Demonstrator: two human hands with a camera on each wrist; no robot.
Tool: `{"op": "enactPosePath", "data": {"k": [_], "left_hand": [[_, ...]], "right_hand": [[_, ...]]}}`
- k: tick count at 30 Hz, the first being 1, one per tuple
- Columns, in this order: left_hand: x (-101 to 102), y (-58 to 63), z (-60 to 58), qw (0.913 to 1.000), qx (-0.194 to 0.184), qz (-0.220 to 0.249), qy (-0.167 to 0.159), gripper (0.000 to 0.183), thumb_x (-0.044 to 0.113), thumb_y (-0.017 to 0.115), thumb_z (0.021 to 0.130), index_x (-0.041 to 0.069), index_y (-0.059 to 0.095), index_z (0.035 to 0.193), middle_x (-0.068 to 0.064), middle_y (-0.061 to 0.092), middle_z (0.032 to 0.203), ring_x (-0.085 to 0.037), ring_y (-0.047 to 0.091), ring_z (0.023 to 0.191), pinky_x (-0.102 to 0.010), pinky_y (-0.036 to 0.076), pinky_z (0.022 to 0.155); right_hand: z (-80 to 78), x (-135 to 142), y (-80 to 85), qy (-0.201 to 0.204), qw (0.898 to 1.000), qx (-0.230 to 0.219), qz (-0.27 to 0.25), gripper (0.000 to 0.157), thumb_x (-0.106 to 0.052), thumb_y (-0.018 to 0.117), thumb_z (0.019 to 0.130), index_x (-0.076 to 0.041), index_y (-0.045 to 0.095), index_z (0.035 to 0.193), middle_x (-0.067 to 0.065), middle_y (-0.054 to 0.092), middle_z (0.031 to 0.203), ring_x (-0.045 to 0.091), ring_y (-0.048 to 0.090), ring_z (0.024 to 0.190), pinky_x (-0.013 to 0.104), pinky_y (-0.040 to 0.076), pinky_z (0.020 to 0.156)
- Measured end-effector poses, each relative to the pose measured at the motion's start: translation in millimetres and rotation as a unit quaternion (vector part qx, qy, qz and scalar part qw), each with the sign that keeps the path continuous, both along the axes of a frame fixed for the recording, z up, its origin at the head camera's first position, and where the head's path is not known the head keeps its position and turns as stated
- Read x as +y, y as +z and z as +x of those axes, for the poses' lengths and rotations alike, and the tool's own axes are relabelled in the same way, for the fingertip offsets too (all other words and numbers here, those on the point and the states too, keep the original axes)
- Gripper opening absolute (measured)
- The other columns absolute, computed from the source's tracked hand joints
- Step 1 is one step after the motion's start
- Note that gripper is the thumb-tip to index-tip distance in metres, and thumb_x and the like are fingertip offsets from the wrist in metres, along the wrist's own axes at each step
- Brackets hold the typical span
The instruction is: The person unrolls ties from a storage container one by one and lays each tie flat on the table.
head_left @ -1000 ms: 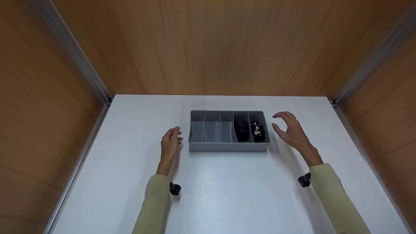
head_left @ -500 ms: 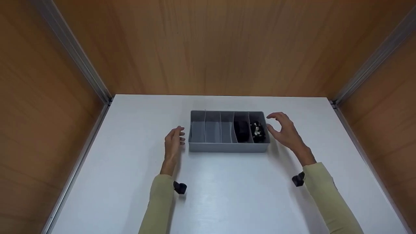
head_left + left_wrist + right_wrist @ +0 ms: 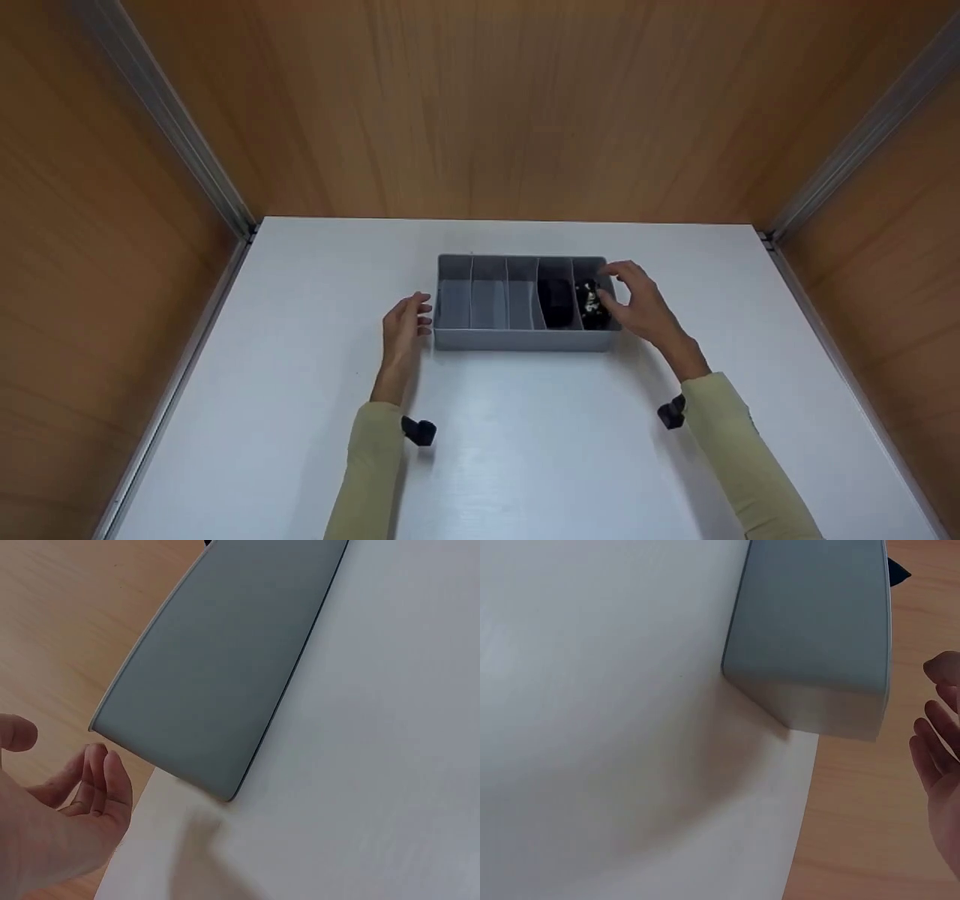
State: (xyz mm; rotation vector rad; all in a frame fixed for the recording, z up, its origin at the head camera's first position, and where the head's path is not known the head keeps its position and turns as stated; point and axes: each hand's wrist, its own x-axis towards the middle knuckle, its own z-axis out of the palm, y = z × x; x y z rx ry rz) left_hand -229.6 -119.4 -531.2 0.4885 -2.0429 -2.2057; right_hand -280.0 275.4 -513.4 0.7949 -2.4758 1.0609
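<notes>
A grey box [image 3: 521,341] with a row of several compartments stands on the white table. Its fourth compartment from the left holds a plain black bundle [image 3: 556,303], and the rightmost a black bundle with pale pattern [image 3: 589,306]. Over the box's right end hovers my right hand [image 3: 646,313], thumb and fingers curved apart above the patterned bundle, holding nothing. My left hand [image 3: 403,330] is beside the box's left end with loosely bent fingers. In the left wrist view, that hand [image 3: 71,817] holds nothing; whether its fingertips touch the wall [image 3: 202,660] I cannot tell.
The white table [image 3: 487,442] spreads around the box. A wooden panel [image 3: 480,112] rises behind it, with more wooden panels at both sides and metal profiles [image 3: 172,112] along the corners. Each wrist carries a small black camera [image 3: 420,431].
My right hand has moved left, from beside the box to above its right end. My left hand has shifted slightly right, closer to the box's left end. The box has stayed in place.
</notes>
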Motion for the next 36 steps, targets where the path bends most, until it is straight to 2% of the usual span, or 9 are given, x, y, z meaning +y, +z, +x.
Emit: {"op": "enactPosePath", "data": {"k": [8, 12, 14, 19, 23, 31, 36], "left_hand": [[3, 0.6, 0.0, 0.9998, -0.02, 0.0, -0.002, 0.039, 0.03, 0.06, 0.103, -0.004, 0.07, 0.12, -0.018, 0.065, 0.11, -0.02, 0.059, 0.086, -0.023, 0.05, 0.071], [3, -1.1, -0.7, 0.9996, -0.023, -0.018, 0.0, 0.038, 0.029, 0.062, 0.102, -0.002, 0.07, 0.122, -0.022, 0.066, 0.116, -0.027, 0.062, 0.094, -0.024, 0.05, 0.073], [3, -1.9, -0.3, 0.9995, -0.024, -0.019, -0.005, 0.037, 0.028, 0.064, 0.102, -0.002, 0.069, 0.124, -0.022, 0.066, 0.119, -0.032, 0.062, 0.101, -0.027, 0.051, 0.077], [3, -4.3, 1.0, 0.9993, -0.029, -0.019, -0.016, 0.034, 0.024, 0.064, 0.102, 0.0, 0.068, 0.127, -0.018, 0.067, 0.12, -0.034, 0.061, 0.108, -0.036, 0.051, 0.087], [4, -7.2, 1.8, 0.9989, -0.033, -0.027, -0.018, 0.031, 0.017, 0.064, 0.102, 0.0, 0.068, 0.127, -0.018, 0.067, 0.118, -0.034, 0.06, 0.105, -0.037, 0.051, 0.087], [5, -5.7, 4.4, 0.9986, -0.039, -0.031, -0.02, 0.028, 0.013, 0.064, 0.102, 0.002, 0.068, 0.127, -0.017, 0.066, 0.112, -0.033, 0.06, 0.102, -0.037, 0.051, 0.084], [5, -6.7, 3.4, 0.9988, -0.036, -0.03, -0.018, 0.027, 0.012, 0.065, 0.101, 0.002, 0.069, 0.125, -0.013, 0.066, 0.108, -0.033, 0.061, 0.098, -0.034, 0.052, 0.08]], "right_hand": [[-2.0, -7, -2.4, 0.021, 1.0, -0.005, 0.004, 0.03, 0.001, 0.073, 0.093, 0.005, 0.063, 0.12, 0.021, 0.063, 0.115, 0.04, 0.058, 0.108, 0.052, 0.046, 0.094], [-2.3, -9, -4.8, 0.031, 0.999, -0.015, 0.012, 0.03, 0.0, 0.073, 0.093, 0.005, 0.063, 0.121, 0.021, 0.062, 0.115, 0.038, 0.058, 0.103, 0.054, 0.047, 0.089], [-1.5, -11, -5.5, 0.031, 0.999, -0.031, 0.02, 0.031, -0.001, 0.072, 0.094, 0.005, 0.063, 0.122, 0.02, 0.061, 0.117, 0.036, 0.057, 0.101, 0.051, 0.047, 0.087], [1.2, -15, -5.4, 0.029, 0.995, -0.085, 0.042, 0.031, -0.007, 0.071, 0.096, 0.001, 0.063, 0.125, 0.015, 0.058, 0.126, 0.031, 0.054, 0.112, 0.047, 0.046, 0.094], [2.1, -16, -5.7, 0.028, 0.991, -0.116, 0.054, 0.031, -0.01, 0.07, 0.098, -0.001, 0.063, 0.126, 0.014, 0.056, 0.131, 0.03, 0.051, 0.122, 0.048, 0.044, 0.101], [2.5, -16, -4.5, 0.028, 0.986, -0.132, 0.095, 0.031, -0.008, 0.071, 0.096, 0.0, 0.064, 0.126, 0.018, 0.051, 0.138, 0.035, 0.046, 0.131, 0.05, 0.042, 0.104], [1.8, -17, -3.5, 0.033, 0.984, -0.114, 0.132, 0.034, -0.006, 0.072, 0.094, 0.002, 0.063, 0.126, 0.023, 0.049, 0.142, 0.038, 0.046, 0.132, 0.051, 0.042, 0.106]]}}
